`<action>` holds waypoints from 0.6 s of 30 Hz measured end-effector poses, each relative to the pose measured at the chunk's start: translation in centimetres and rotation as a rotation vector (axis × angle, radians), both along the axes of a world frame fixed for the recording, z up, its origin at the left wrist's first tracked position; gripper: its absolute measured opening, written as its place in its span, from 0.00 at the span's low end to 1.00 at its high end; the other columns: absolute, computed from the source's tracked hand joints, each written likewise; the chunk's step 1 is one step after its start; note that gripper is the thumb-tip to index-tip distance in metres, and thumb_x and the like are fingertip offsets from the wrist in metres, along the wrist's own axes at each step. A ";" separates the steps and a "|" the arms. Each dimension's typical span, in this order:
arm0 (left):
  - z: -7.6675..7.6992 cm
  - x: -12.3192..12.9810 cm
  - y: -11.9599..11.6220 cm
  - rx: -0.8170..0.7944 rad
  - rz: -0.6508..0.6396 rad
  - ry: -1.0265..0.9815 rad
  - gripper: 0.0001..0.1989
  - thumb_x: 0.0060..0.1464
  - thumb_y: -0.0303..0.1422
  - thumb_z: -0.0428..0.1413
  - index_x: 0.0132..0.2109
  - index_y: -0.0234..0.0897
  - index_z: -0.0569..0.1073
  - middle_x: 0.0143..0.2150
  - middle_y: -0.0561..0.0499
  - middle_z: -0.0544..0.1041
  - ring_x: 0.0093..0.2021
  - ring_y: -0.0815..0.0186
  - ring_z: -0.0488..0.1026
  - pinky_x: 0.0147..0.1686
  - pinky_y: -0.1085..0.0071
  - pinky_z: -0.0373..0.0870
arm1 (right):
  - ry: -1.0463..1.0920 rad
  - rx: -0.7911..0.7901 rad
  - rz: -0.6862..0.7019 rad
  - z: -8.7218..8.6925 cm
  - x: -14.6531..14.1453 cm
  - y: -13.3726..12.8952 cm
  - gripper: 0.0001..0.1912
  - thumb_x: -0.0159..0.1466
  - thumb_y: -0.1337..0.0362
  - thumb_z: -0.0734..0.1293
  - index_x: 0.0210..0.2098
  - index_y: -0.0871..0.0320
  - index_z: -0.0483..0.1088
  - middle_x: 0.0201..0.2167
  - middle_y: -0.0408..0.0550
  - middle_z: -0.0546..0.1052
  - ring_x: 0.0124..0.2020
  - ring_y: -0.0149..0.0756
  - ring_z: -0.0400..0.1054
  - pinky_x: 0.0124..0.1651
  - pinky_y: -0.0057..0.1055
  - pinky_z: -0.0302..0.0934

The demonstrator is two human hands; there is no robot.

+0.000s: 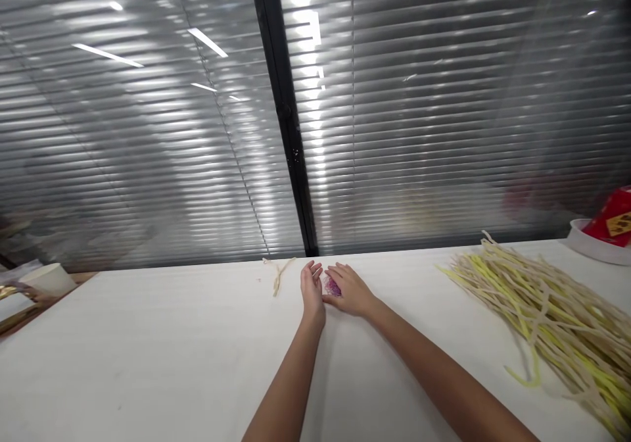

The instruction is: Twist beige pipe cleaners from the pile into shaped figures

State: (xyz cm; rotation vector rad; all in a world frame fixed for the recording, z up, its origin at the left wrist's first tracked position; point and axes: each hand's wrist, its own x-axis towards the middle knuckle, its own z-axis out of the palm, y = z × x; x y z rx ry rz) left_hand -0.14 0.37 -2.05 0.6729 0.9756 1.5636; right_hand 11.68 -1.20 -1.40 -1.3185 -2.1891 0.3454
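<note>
1. Both hands are flat-ish on the table (197, 337), meeting around a small pink thing (334, 288). Right hand (351, 291) lies partly over it, fingers relaxed and spread, not clenched. Left hand (312, 289) stands on its edge just beside it, palm facing the pink thing, fingers loose. Neither one looks like a proper grasp, more like cupping or pressing it between them.

2. Can't make out what the pink thing is, it's mostly hidden under the right fingers.

3. What could go wrong, imo: it's tiny and only penned in, so if either hand slides apart it could skid away on that smooth white surface. Pressing down with the right palm could also squash or bend it if it's soft.

4. Just beyond the left fingertips there's a little pale strip (277, 272), near enough to get knocked by a careless sweep.

5. Well off to the right of the hands sits a big pile of yellow and beige strips (547, 310), with a white bowl (589, 246) past it. Paper cup (48, 279) far off to the left.
</note>
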 end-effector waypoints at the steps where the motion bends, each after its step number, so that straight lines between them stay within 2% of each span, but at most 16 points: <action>1: 0.1 -0.1 0.0 0.003 0.002 0.016 0.21 0.56 0.46 0.46 0.50 0.38 0.66 0.50 0.44 0.70 0.50 0.66 0.68 0.50 0.68 0.61 | -0.038 -0.015 -0.024 -0.1 0.0 0.0 0.36 0.57 0.45 0.64 0.57 0.61 0.61 0.59 0.57 0.61 0.63 0.52 0.46 0.63 0.50 0.36; 3: 0.1 -0.3 -0.1 0.008 -0.001 0.041 0.20 0.56 0.46 0.46 0.50 0.39 0.66 0.51 0.44 0.70 0.51 0.66 0.68 0.50 0.69 0.61 | -0.076 -0.067 -0.049 -0.3 0.0 0.1 0.39 0.56 0.42 0.63 0.59 0.59 0.59 0.61 0.56 0.58 0.64 0.52 0.43 0.63 0.52 0.32; 8: 0.2 -0.7 -0.1 0.016 0.018 0.043 0.20 0.56 0.46 0.46 0.49 0.39 0.66 0.48 0.45 0.71 0.48 0.66 0.69 0.50 0.67 0.62 | -0.045 -0.090 0.023 -0.3 -0.1 -0.1 0.37 0.57 0.45 0.63 0.60 0.59 0.58 0.61 0.54 0.57 0.64 0.47 0.46 0.64 0.45 0.38; 13: 0.1 -1.3 0.2 0.035 0.090 0.000 0.19 0.55 0.46 0.48 0.48 0.38 0.66 0.42 0.46 0.71 0.42 0.68 0.71 0.47 0.67 0.65 | 0.062 -0.006 0.122 -1.0 0.0 0.1 0.16 0.63 0.56 0.61 0.47 0.55 0.70 0.53 0.48 0.68 0.59 0.40 0.56 0.59 0.37 0.51; 18: 0.5 -1.3 0.0 0.035 0.092 -0.038 0.19 0.53 0.45 0.50 0.46 0.36 0.66 0.38 0.48 0.70 0.36 0.69 0.71 0.42 0.68 0.67 | 0.106 0.104 0.105 -1.4 -0.3 1.7 0.09 0.64 0.65 0.61 0.39 0.58 0.72 0.39 0.48 0.74 0.44 0.36 0.64 0.51 0.33 0.57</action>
